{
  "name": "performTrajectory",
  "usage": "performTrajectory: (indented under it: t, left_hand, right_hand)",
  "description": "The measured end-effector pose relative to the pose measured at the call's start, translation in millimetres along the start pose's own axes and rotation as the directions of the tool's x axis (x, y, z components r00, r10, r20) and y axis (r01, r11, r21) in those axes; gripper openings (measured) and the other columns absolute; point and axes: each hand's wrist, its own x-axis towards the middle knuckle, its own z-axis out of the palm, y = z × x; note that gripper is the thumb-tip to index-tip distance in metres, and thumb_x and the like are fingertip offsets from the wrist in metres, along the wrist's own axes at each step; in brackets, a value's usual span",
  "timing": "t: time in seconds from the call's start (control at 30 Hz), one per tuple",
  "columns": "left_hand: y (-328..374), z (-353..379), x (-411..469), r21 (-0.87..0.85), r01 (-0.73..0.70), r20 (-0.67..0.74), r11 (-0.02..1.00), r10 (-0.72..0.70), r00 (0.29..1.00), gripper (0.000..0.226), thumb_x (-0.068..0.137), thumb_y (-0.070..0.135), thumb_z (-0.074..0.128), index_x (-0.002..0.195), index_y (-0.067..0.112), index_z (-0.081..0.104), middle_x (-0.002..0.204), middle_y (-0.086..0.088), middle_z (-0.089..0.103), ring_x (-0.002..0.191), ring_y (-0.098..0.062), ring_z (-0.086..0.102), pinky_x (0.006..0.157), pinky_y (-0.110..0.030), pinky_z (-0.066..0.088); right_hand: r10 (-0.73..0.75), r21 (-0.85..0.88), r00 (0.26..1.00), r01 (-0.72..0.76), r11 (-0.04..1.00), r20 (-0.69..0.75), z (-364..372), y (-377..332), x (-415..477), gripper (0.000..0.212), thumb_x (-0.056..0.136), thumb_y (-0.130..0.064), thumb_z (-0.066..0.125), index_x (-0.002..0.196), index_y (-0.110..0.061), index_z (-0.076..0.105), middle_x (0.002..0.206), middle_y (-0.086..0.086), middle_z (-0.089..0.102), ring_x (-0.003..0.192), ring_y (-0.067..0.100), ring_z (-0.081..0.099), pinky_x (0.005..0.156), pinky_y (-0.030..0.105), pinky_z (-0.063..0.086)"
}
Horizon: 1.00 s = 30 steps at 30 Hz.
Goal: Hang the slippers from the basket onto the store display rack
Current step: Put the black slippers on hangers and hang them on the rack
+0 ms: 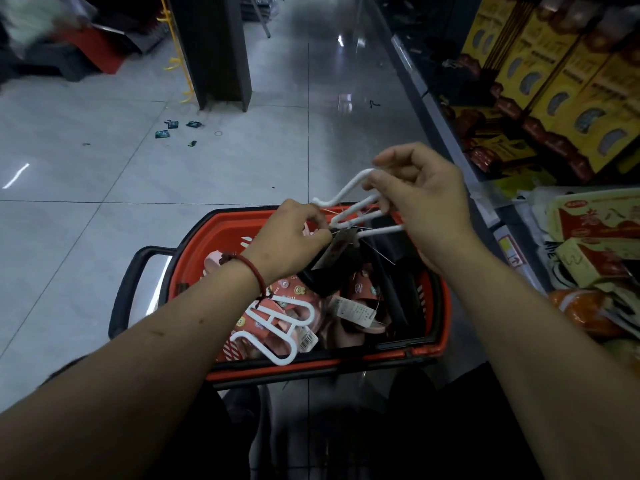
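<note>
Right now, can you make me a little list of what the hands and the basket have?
left hand: pinches the hanger's lower end, by a tag
right hand: holds the hanger's upper part
hanger: white, above the basket, black slipper just below it
basket: red, on the floor, with pink slippers and a spare hanger inside

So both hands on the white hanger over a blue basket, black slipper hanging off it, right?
The basket is red, not blue; the head view shows it. The rest holds: left hand and right hand on the white hanger, black slipper hanging off it.
</note>
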Motion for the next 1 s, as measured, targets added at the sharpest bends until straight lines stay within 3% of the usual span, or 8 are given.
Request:
performTrajectory:
  t: [0.13,0.27,0.37,0.47,0.57,0.67,0.8,1.0]
  left_hand:
    - [-5,-5,1,-0.144,0.107,-0.080,0.984,-0.119,0.990,0.010,0.091,0.016,0.060,0.084,0.016,0.066,0.087,-0.003,0.074,0.084,-0.019,0.070,0.080,-0.042,0.057]
    - [-8,-8,0,-0.359,0.172,-0.102,0.917,-0.222,0.970,0.012,0.093,0.015,0.061,0.086,0.006,0.066,0.086,-0.009,0.075,0.082,-0.021,0.074,0.079,-0.043,0.062]
    - [-6,-7,-2,-0.395,0.169,-0.117,0.903,-0.232,0.966,0.016,0.096,0.016,0.060,0.091,0.003,0.067,0.080,-0.002,0.073,0.077,-0.018,0.074,0.069,-0.032,0.060]
    - [-6,-8,-2,-0.430,0.165,-0.103,0.888,-0.230,0.968,0.017,0.097,0.015,0.059,0.092,0.002,0.068,0.083,-0.004,0.074,0.077,-0.018,0.074,0.070,-0.033,0.060]
    - [-5,-5,-2,-0.450,0.163,-0.052,0.878,-0.209,0.977,0.009,0.094,0.012,0.063,0.091,0.005,0.067,0.082,-0.009,0.075,0.075,-0.015,0.071,0.074,-0.035,0.059]
    - [2,-2,-4,-0.470,0.105,-0.020,0.877,-0.129,0.991,0.013,0.089,0.010,0.072,0.098,0.006,0.064,0.091,-0.010,0.074,0.078,-0.011,0.070,0.073,-0.027,0.055]
    - [18,-4,-7,-0.534,-0.005,-0.104,0.845,-0.059,0.993,0.039,0.085,0.013,0.078,0.119,0.007,0.060,0.111,-0.002,0.071,0.101,-0.009,0.069,0.089,-0.023,0.056]
    - [25,-8,-6,-0.669,-0.030,-0.134,0.742,-0.081,0.988,0.052,0.087,0.015,0.075,0.133,0.017,0.052,0.101,-0.006,0.076,0.094,-0.015,0.074,0.082,-0.023,0.057]
  right_hand:
    - [-0.141,-0.070,0.981,0.152,0.986,0.136,12,-12,-5,0.025,0.091,-0.001,0.068,0.112,-0.012,0.064,0.093,0.014,0.069,0.076,0.019,0.072,0.069,0.028,0.061]
    - [-0.227,-0.342,0.959,0.160,0.926,-0.167,10,2,6,0.034,0.088,-0.018,0.072,0.118,-0.023,0.059,0.110,0.003,0.061,0.081,0.010,0.059,0.069,0.020,0.048]
    - [0.280,-0.231,0.960,-0.271,0.935,0.007,6,19,13,0.075,0.079,-0.054,0.076,0.140,-0.023,0.045,0.135,-0.003,0.056,0.107,0.013,0.061,0.088,0.031,0.053]
    - [0.395,-0.067,0.855,-0.397,0.915,0.336,1,27,15,0.047,0.090,-0.042,0.070,0.120,-0.008,0.065,0.109,0.012,0.074,0.100,0.032,0.072,0.084,0.043,0.057]
    - [0.292,-0.081,0.921,-0.280,0.956,0.260,-2,28,14,0.024,0.092,-0.024,0.070,0.099,-0.001,0.073,0.093,0.018,0.076,0.091,0.040,0.071,0.072,0.041,0.058]
    - [0.240,-0.119,0.953,-0.221,0.968,0.183,-7,26,14,0.018,0.094,-0.025,0.069,0.088,-0.010,0.075,0.083,0.006,0.078,0.071,0.026,0.073,0.069,0.039,0.057]
    - [0.140,-0.037,0.982,-0.136,0.990,0.124,-12,19,14,0.008,0.091,-0.018,0.071,0.093,-0.010,0.074,0.084,0.009,0.076,0.076,0.033,0.072,0.069,0.044,0.056]
    - [0.162,-0.021,0.969,-0.160,0.987,0.185,-14,15,10,0.012,0.093,-0.020,0.069,0.092,-0.008,0.072,0.086,0.016,0.073,0.072,0.022,0.066,0.065,0.036,0.051]
